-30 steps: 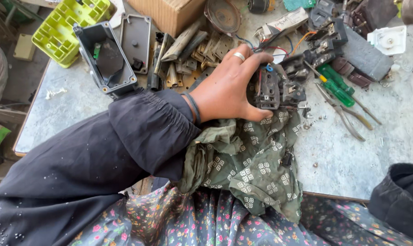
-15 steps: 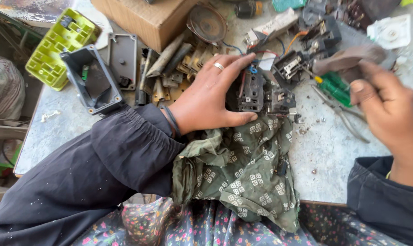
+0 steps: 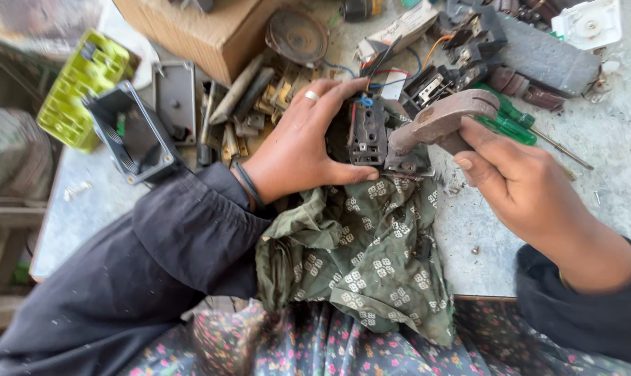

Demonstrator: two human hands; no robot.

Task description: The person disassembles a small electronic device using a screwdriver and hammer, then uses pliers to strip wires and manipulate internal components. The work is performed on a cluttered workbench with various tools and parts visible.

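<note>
Two hands on a black electrical part at the table's near edge

Green patterned cloth [image 3: 361, 261] drapes over the edge; above it the left hand [image 3: 298, 150] clasps the black part [image 3: 368, 132] – the right hand [image 3: 521, 184], fingers wrapped around a rusty hammer [image 3: 444, 118], touches its head there; beyond lie green screwdrivers [image 3: 510, 122].

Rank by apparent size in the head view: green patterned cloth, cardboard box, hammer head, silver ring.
1. Green patterned cloth
2. Cardboard box, though cut off by the frame edge, so unsure against the cloth
3. Hammer head
4. Silver ring
</note>
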